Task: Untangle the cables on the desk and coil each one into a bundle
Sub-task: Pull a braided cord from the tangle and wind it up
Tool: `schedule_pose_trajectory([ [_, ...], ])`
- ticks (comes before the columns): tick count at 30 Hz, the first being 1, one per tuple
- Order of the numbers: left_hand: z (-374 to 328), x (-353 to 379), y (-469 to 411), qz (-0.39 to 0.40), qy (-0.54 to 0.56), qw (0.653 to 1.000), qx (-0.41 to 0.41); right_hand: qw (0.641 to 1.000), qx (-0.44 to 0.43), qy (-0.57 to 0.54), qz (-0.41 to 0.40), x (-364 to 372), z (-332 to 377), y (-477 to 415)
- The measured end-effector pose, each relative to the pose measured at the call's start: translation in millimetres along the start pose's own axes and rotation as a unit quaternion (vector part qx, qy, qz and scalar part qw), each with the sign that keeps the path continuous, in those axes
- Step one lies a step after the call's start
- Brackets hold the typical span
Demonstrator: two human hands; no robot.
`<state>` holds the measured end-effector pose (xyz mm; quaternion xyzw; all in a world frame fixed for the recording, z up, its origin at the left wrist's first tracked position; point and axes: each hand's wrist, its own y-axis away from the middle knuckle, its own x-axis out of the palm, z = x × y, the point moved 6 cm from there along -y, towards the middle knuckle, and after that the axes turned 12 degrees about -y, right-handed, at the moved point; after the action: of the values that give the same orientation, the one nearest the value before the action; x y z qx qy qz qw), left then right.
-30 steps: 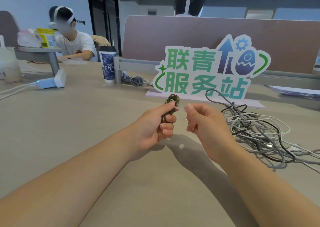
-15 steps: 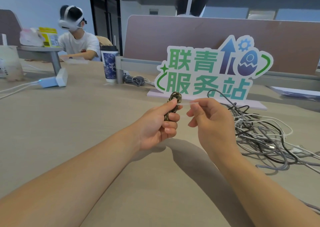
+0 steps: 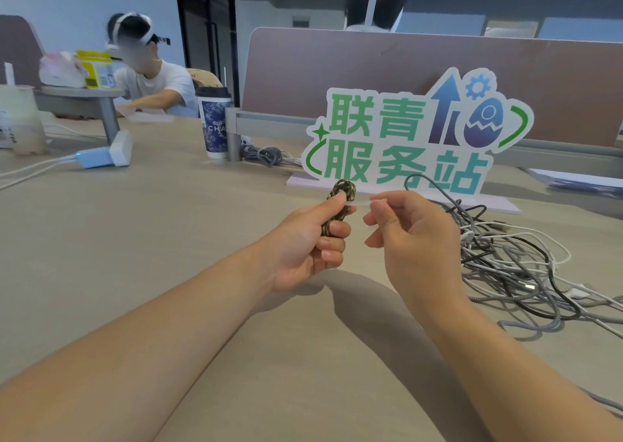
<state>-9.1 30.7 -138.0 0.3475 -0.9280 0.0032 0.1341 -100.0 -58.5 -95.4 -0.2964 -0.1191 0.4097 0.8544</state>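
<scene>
Braided cable bundle (image 3: 340,194) sitting at frame centre, long axis near upright, left hand (image 3: 303,242) gripping it. Thin pale strip (image 3: 362,202) running sideways from coil to right hand (image 3: 408,236) — fingertips pinching it, just right of bundle. Tangled cables (image 3: 512,259) lying at right.

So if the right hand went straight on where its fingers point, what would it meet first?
Likely the left hand, gripping the coiled cable; the right hand, pinching a pale strip, points there.

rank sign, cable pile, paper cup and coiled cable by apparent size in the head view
sign and cable pile: look alike, unranked
paper cup
coiled cable, partly hidden in left hand
</scene>
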Motion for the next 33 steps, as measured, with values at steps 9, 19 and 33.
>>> schedule_pose_trajectory([
  [9, -1.6, -3.6, 0.9, -0.013, -0.014, 1.000, 0.000, 0.997, 0.009, 0.077, 0.020, 0.2, -7.6, -2.6],
  [19, 1.2, 3.8, 3.8, 0.018, -0.093, 0.995, 0.013, 0.996, 0.043, 0.052, 0.057, 7.4, -11.4, 1.9],
  [33, -11.5, -6.7, 1.0, -0.054, -0.015, 0.996, 0.075, 0.961, 0.252, -0.100, -0.057, -13.8, -42.3, -4.5],
])
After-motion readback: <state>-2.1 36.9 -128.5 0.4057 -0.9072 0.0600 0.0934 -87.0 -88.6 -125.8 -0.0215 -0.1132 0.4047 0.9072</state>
